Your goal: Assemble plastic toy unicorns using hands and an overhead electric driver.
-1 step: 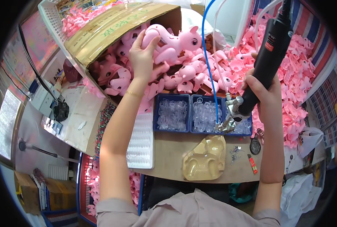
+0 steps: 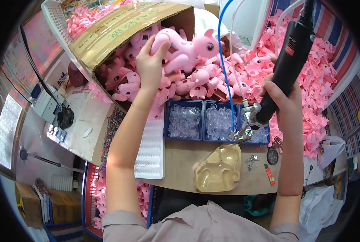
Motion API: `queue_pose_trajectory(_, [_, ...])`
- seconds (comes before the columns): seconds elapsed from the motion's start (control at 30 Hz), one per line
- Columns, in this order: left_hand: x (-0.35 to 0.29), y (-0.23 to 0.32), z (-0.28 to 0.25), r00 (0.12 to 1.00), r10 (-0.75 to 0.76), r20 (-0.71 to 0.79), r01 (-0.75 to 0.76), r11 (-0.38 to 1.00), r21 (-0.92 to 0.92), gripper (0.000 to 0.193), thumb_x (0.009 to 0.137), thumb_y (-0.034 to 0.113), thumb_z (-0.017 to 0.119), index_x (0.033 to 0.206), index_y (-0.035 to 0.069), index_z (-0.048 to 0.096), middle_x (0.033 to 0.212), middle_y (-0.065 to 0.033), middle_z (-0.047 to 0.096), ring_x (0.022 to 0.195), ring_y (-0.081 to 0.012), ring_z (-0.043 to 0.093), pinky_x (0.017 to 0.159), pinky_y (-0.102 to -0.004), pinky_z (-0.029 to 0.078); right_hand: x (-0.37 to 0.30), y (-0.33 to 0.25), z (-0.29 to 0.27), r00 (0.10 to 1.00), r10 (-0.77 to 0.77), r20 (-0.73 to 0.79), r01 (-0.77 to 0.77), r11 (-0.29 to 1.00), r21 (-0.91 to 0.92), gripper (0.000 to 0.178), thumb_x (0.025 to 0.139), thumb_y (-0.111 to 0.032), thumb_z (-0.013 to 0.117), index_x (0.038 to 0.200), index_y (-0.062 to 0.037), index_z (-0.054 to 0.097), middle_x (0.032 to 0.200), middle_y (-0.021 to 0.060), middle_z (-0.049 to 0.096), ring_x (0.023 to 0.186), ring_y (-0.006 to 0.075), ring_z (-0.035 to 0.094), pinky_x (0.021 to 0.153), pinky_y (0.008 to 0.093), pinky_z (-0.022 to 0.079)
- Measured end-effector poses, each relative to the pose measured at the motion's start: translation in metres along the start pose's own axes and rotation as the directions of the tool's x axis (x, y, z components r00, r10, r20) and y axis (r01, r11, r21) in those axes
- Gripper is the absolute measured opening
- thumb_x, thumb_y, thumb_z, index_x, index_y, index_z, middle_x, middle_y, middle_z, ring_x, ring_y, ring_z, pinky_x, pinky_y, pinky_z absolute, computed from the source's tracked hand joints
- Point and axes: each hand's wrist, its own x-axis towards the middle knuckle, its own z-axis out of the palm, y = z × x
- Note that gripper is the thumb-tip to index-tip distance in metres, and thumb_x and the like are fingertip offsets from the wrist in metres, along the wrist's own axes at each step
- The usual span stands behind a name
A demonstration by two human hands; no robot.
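Shifting pink toy pony [image 2: 186, 48] slightly right, your left hand [image 2: 149, 66] stays clamped, looks secure; right hand [image 2: 285, 97] grips black hose-fed tool [image 2: 287, 62].

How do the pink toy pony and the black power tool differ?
The pink toy pony is plump and curved; the black power tool is long and straight, with a metal fitting below. The pony extends sideways, head to the right; the tool slants down to the left. Both are held: pony in the left hand, tool in the right hand.
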Motion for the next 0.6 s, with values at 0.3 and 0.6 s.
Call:
queue_pose_trajectory(0.3, [-0.243, 0.060, -0.045, 0.565, -0.770, 0.296, 0.824, 0.514, -0.238, 0.043, 0.096, 0.024, 0.057, 0.128, -0.005, 0.052, 0.118, -0.0096, 0.060, 0.104, -0.0154, 0.060, 0.092, -0.0302, 0.049, -0.003, 0.007, -0.032, 0.997, -0.010, -0.079, 0.001, 0.993, -0.121, 0.027, 0.082, -0.019, 0.069, 0.099, -0.0007, 0.059, 0.075, 0.0034, 0.059, 0.066, 0.0111, 0.057, 0.061, 0.0246, 0.046])
queue_pose_trajectory(0.6, [-0.296, 0.112, -0.048, 0.386, -0.803, 0.455, 0.802, 0.535, 0.265, 0.049, 0.091, 0.018, 0.062, 0.133, -0.002, 0.047, 0.116, -0.0126, 0.058, 0.109, -0.0217, 0.057, 0.092, -0.0327, 0.046, -0.009, -0.009, -0.019, 0.983, 0.062, -0.175, -0.076, 0.994, -0.075, 0.034, 0.079, -0.013, 0.068, 0.106, 0.0018, 0.053, 0.078, 0.0073, 0.059, 0.066, 0.0158, 0.061, 0.060, 0.0276, 0.050])
